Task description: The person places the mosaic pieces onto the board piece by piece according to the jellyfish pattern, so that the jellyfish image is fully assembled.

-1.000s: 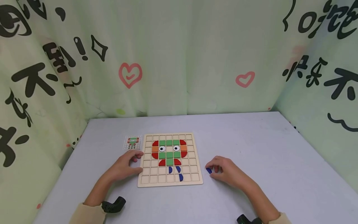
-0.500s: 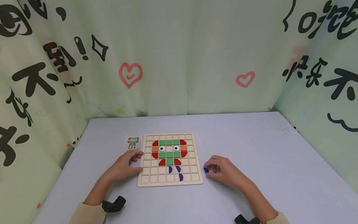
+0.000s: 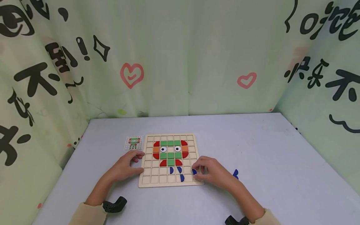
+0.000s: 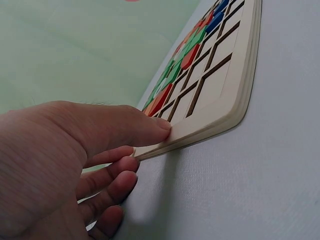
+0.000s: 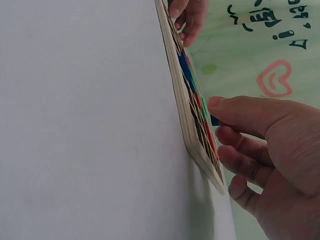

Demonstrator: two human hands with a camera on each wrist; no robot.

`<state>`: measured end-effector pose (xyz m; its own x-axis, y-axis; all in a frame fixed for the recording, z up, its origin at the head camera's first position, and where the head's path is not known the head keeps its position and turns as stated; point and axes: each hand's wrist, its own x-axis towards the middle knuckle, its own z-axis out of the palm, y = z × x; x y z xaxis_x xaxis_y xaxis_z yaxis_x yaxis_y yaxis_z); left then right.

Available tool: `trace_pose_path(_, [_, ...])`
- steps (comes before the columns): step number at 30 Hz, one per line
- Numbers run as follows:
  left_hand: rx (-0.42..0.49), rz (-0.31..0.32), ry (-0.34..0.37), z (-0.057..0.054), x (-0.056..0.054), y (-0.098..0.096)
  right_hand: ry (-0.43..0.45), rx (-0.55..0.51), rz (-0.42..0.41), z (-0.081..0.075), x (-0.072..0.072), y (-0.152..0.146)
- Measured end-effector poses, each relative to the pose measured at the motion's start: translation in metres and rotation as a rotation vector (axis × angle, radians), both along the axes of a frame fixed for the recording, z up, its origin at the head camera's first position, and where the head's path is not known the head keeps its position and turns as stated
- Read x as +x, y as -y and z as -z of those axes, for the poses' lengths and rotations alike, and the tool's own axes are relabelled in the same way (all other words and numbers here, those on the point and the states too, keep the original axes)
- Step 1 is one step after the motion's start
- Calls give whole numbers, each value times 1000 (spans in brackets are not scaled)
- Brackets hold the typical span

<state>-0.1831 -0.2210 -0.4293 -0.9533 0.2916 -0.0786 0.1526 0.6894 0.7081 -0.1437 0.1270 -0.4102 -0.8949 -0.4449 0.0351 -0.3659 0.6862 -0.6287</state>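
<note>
A wooden grid board (image 3: 153,180) lies on the table with red, green, orange, blue and eye-patterned tiles forming a figure. My left hand (image 3: 126,165) rests at its left edge, thumb on the rim and index fingertip touching farther up; the other fingers hang loosely curled beside it. Over the board's right edge, my right hand (image 3: 211,170) pinches a blue half-round tile (image 3: 194,172) between thumb and fingers. In the right wrist view that tile (image 5: 215,121) is mostly hidden by the thumb. Several blue tiles (image 3: 182,178) sit in the lower middle cells.
A small picture card (image 3: 133,143) with a similar figure lies at the board's upper left. More blue tiles (image 3: 235,174) lie on the white table (image 3: 253,140) behind the right wrist. A printed curtain (image 3: 168,62) surrounds the table's back and sides.
My right hand has moved left with the blue tile, from the table to over the board's right edge, uncovering blue tiles on the table. My left hand has stayed put.
</note>
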Motion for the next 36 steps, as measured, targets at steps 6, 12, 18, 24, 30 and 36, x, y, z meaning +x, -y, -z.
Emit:
trace_pose_path(6, [5,7,-1,0,0,0,16,-10,-22,-1,-2,17])
trace_pose_path(12, [9,12,-4,3,-1,-1,5,-14,-44,-2,-2,31])
trace_pose_path(18, [5,3,3,1,0,-1,0,-21,-87,-1,-2,45])
trace_pose_path(24, [-1,-12,5,-1,0,0,7,-11,-107,2,-3,58])
trace_pose_path(30, [1,-8,-3,-1,1,0,-19,39,-113,4,-3,63])
trace_pose_path(36, [6,-4,-4,-1,0,0,-34,64,-104,7,-3,65])
